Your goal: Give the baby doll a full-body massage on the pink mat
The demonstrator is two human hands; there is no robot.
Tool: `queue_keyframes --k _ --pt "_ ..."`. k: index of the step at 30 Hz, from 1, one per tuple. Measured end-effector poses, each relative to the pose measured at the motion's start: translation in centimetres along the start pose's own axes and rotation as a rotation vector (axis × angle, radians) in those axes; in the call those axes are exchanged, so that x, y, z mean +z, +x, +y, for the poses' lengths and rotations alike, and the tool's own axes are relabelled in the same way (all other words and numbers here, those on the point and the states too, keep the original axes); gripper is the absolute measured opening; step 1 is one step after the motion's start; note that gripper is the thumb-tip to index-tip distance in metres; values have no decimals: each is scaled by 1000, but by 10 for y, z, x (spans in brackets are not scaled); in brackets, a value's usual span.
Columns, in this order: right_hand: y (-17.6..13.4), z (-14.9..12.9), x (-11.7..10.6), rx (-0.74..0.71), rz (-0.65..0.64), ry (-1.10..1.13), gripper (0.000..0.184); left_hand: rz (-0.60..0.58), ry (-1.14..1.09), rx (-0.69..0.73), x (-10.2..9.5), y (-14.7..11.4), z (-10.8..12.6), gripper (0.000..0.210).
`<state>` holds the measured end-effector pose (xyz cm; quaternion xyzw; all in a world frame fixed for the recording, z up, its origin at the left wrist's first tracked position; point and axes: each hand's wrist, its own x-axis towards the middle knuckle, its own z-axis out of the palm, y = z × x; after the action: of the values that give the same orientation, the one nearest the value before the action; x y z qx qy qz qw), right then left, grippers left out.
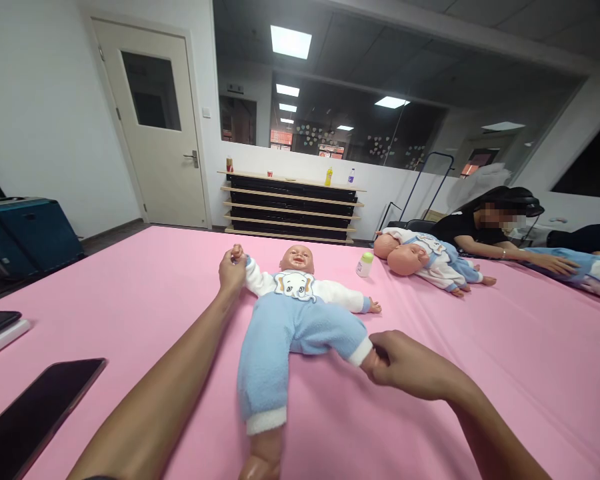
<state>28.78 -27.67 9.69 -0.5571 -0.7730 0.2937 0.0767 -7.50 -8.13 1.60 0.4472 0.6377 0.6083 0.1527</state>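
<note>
A baby doll (295, 303) in blue trousers and a white top with an elephant bib lies face up on the pink-covered table (165, 287), its head away from me. My left hand (233, 270) is closed around the doll's hand on the left side, with that arm stretched outward. Lower down, my right hand (405, 363) grips the doll's foot on the right, and that leg is spread to the side. The doll's other leg points toward me, its foot partly cut off by the frame's bottom edge. Its other arm rests on the table.
A white bottle with a green cap (365, 265) stands beyond the doll. Two more dolls (430, 260) lie at the right, near a co-worker (480, 223) touching another doll. At left lie a phone (40, 413) and a dark device (0, 327). A shelf (290, 207) stands behind.
</note>
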Motion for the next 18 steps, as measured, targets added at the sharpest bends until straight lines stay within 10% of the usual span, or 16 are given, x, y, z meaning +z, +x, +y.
queue_keyframes --k 6,11,18 --pt "4 -9 3 -147 490 103 27 -302 -235 322 24 -32 51 42" --pt "22 -18 33 -211 406 139 21 -829 15 467 36 -79 68 42" --pt "27 -18 39 -188 412 117 18 -732 9 473 33 -76 64 43"
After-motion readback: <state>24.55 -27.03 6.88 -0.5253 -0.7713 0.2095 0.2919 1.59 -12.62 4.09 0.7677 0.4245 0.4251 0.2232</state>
